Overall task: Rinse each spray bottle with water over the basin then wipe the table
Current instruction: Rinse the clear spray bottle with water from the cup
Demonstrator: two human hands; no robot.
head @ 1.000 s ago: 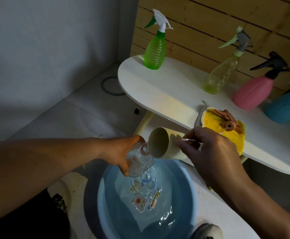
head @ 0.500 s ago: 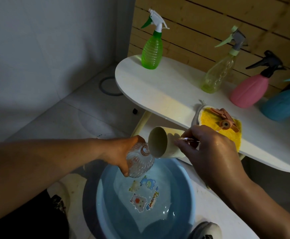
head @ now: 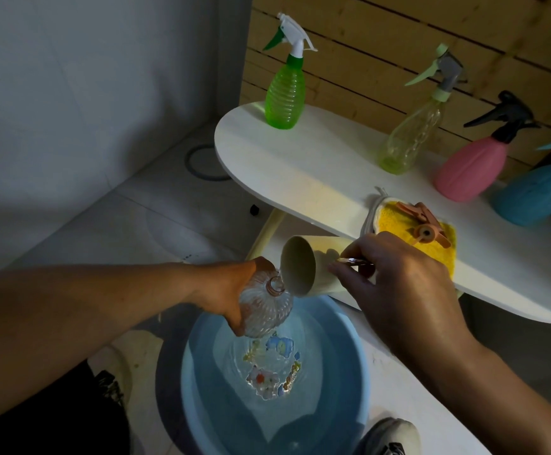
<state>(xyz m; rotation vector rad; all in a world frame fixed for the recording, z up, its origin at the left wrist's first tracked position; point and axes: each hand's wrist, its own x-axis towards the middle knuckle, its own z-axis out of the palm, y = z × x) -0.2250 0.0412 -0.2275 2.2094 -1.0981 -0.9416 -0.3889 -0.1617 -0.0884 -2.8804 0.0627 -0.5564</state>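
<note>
You pour from a cup into an open clear bottle over the basin.

Your left hand (head: 231,290) wraps its fingers around the clear ribbed bottle (head: 264,307), which has no sprayer on it and is held tilted, neck toward 1 o'clock, above the blue basin (head: 349,349) of water. Your right hand (head: 402,287) curls around the beige cup (head: 303,269), tipped on its side with its mouth just above the bottle's neck; a thin stream of water runs from the rim. At 12 o'clock from the basin stands the white table (head: 316,172). On it, the green spray bottle (head: 284,93) stands at the far left end, with the pale yellow spray bottle (head: 411,136), the pink spray bottle (head: 471,169) and the blue spray bottle (head: 536,192) in a row toward 2 o'clock. The yellow cloth (head: 395,221) lies at the table's near edge, just beyond your right hand, with a brown sprayer head (head: 425,224) resting on it.
</note>
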